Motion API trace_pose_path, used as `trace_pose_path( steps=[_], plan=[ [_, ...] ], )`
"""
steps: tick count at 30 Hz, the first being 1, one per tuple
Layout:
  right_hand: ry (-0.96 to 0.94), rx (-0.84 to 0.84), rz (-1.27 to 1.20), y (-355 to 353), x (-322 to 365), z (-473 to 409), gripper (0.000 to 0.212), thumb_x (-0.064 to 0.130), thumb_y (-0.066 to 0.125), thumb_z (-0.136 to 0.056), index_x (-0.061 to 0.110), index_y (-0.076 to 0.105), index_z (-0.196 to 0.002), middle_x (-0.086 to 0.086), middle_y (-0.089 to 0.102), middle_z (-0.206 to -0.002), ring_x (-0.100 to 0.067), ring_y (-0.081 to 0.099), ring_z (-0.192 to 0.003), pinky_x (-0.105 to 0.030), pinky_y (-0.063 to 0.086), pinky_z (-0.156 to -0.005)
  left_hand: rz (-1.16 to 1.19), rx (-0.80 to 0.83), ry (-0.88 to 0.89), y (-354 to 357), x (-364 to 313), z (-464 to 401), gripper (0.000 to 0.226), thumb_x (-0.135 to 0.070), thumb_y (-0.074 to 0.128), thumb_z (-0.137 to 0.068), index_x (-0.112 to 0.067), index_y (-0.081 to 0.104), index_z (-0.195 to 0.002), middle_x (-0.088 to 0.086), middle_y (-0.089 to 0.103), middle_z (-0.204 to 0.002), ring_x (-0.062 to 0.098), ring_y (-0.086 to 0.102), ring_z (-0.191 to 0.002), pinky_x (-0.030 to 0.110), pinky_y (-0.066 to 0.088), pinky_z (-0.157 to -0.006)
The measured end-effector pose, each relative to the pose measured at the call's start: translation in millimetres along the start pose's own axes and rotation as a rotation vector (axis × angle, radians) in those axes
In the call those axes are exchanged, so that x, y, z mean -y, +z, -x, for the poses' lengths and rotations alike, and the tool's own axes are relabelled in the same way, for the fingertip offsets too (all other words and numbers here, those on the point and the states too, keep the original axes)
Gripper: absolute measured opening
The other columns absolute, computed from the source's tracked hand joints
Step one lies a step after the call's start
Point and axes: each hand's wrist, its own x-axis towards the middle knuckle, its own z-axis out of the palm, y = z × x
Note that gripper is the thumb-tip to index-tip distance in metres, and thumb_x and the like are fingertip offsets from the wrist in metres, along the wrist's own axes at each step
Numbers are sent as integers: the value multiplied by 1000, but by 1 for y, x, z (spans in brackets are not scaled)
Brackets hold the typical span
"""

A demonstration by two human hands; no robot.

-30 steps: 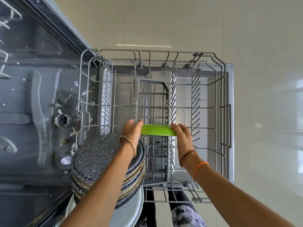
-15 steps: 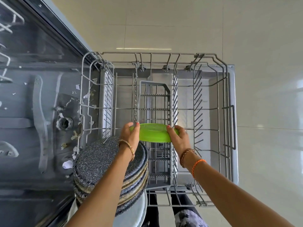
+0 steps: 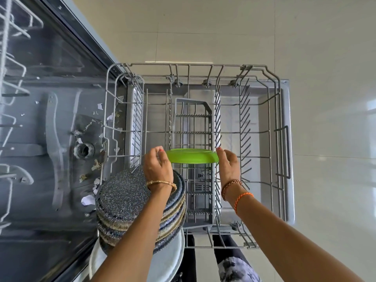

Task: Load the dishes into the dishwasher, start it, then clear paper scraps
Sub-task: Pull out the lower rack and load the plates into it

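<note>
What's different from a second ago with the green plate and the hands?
The green plate tipped from edge-on to show its face, then partly back, between the left hand and right hand, over the rack. Both grips unchanged; the speckled plate stack stayed put.

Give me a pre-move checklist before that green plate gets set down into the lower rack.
1. Left hand on the green plate: ok, fingers at its left edge.
2. Right hand on the plate: ok, fingers at its right edge.
3. Plate over the lower rack: ok, held above the cutlery basket.
4. Free tines: ok, the rows right of the basket hold nothing.
5. Plate on edge for slotting: cannot tell, it looks near flat.
6. Stack of speckled plates steady: cannot tell, the left forearm crosses it.
7. Paper scraps: not ok, they litter the tub floor.
</note>
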Motion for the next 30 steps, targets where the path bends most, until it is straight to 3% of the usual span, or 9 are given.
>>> trace_pose_path(
  steps=[6,11,17,23,27,30],
  plan=[
    [-121,-21,47,-4,6,15,34,36,56,-88,16,52,-115,-12,52,-121,-24,52,-110,-40,42,-99,-81,41,169,-15,-5,11,22,-9,50,-92,0,62,-107,15,63,-109,30,57,-99,24,37,-76],
    [-183,-22,91,-6,29,38,34,35,58,-87,13,57,-112,-11,57,-117,-24,56,-102,-39,46,-94,-253,210,328,-33,-18,20,29,-17,45,-96,-3,55,-119,12,56,-121,25,52,-110,23,37,-81],
    [-368,54,223,-13,56,50,32,26,58,-88,8,59,-114,-12,57,-115,-24,57,-101,-38,48,-91,-245,224,212,-37,-36,27,31,-21,40,-98,-3,53,-118,12,53,-124,22,48,-113,16,32,-81],
    [-401,66,306,-31,45,51,28,14,58,-87,9,57,-114,-7,55,-118,-18,53,-103,-32,45,-93,-234,237,123,-39,-24,34,32,-21,42,-97,-1,51,-120,15,50,-125,26,46,-113,21,31,-79],
    [-311,75,339,-41,38,46,26,11,56,-88,8,59,-113,-4,61,-103,-16,56,-89,-25,45,-79,-251,267,35,-40,-21,32,34,-23,45,-96,-2,48,-122,15,47,-127,26,46,-113,21,31,-77],
    [-143,154,315,-38,33,38,20,12,55,-89,9,64,-106,-11,66,-101,-20,58,-88,-36,50,-88,-232,295,3,-38,-20,24,40,-21,50,-94,-2,44,-128,15,44,-133,27,44,-118,26,34,-88]
  ],
)
